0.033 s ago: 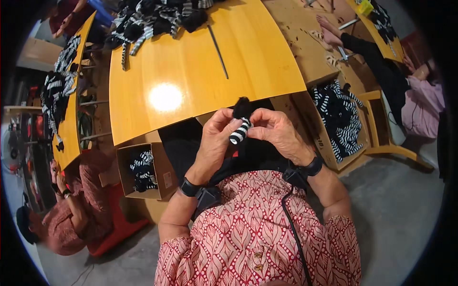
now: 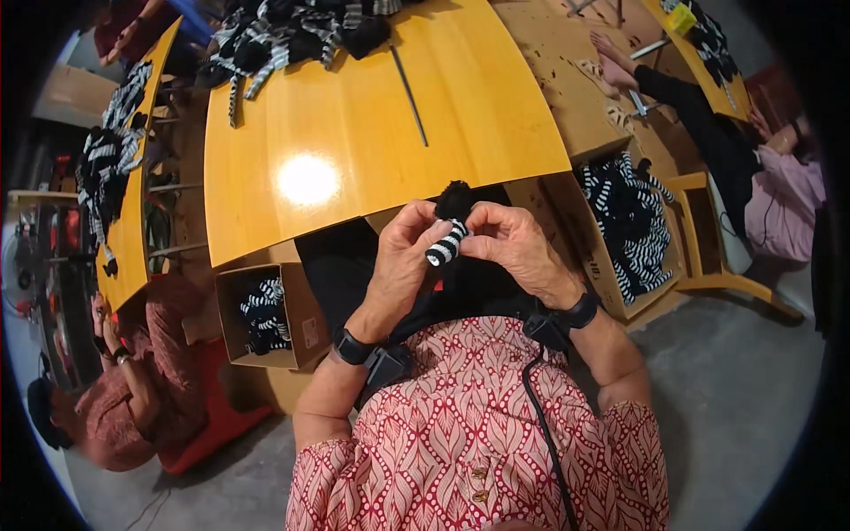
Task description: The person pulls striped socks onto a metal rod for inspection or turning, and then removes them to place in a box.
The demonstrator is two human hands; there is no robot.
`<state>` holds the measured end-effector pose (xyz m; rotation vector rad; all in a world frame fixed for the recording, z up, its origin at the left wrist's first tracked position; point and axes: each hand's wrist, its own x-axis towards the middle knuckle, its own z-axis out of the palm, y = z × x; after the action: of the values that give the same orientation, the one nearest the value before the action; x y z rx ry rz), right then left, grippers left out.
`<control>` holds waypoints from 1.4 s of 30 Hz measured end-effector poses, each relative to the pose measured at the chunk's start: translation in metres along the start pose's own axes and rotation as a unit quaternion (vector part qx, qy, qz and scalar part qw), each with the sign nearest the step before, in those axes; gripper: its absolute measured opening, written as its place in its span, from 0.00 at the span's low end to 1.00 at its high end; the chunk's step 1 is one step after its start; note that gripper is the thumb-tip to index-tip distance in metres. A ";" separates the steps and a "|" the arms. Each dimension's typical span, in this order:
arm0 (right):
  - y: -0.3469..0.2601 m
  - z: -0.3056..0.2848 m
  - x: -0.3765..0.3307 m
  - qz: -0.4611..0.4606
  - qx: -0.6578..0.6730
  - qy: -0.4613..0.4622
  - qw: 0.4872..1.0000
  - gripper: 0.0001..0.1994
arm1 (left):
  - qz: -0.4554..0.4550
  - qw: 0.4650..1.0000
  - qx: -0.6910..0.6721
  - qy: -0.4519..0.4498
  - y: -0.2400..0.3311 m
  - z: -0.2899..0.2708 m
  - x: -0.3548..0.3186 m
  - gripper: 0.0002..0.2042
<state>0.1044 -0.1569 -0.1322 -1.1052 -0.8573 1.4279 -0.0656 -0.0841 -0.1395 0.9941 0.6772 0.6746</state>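
Note:
Between my two hands, just off the table's near edge, is a small black-and-white striped knitted tube (image 2: 445, 245) with a fluffy black tuft (image 2: 454, 198) at its upper end. My left hand (image 2: 409, 241) is closed on it from the left, thumb lying along the stripes. From the right, my right hand (image 2: 503, 237) pinches its side between thumb and fingertips. The tube tilts, its whitish tip pointing down and left. My fingers partly cover its middle.
A thin dark rod (image 2: 408, 96) lies on the yellow table (image 2: 478, 115). Behind it is a heap of striped pieces (image 2: 283, 40). Cardboard boxes of striped pieces stand at left (image 2: 301, 323) and right (image 2: 567, 212). Other people sit at both sides, near a wooden chair (image 2: 699, 230).

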 end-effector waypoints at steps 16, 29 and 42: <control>0.000 0.019 0.030 -0.122 -0.194 0.090 0.969 0.05 | -0.047 0.971 -0.232 0.028 -0.004 -0.010 0.005 0.06; 0.011 0.027 0.037 -0.102 0.085 -0.002 0.991 0.05 | -0.035 0.935 -0.332 -0.123 0.023 -0.008 -0.005 0.09; -0.027 -0.001 0.033 -0.028 -0.068 -0.045 0.996 0.09 | 0.027 0.998 -0.048 0.001 0.028 0.003 0.008 0.08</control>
<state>0.1142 -0.1203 -0.1132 -1.1154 -1.0552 1.3980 -0.0639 -0.0685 -0.1144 0.9247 0.6162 0.7491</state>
